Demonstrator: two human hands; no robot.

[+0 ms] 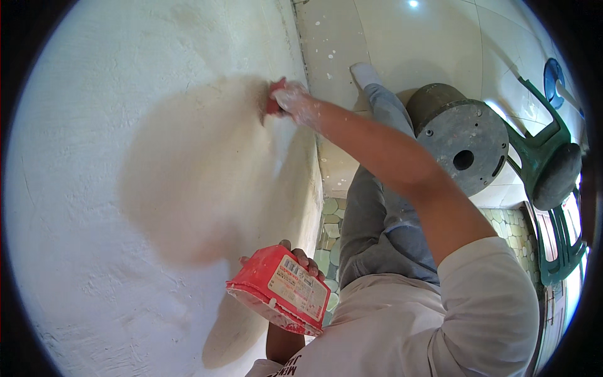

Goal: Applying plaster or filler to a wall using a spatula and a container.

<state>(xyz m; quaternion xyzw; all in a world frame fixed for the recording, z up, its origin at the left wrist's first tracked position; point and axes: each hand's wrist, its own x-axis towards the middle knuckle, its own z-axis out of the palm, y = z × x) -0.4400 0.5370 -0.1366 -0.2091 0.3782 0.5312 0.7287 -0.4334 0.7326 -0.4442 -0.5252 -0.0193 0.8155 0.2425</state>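
Observation:
My right hand [294, 103], smeared with white paste, is closed round a small red scraper [275, 97] that it holds against the white wall [81, 188]. The scraper's exact shape is partly hidden by my fingers. Lower down, close to my body, my left hand [303, 258] grips a red plastic tub [286, 286] with a pale printed label. White paste is crusted along the tub's rim, and its inside does not show. The wall's coating looks uneven, with rough ridges at the lower left.
A round grey drum-like stool [468, 147] with a hole in its face stands beside my leg. Right of it are a green plastic chair [546, 163] and a blue round object [554, 81]. White spots dot the tiled floor [414, 38] along the wall; pebble-patterned tiles [330, 232] lie nearer.

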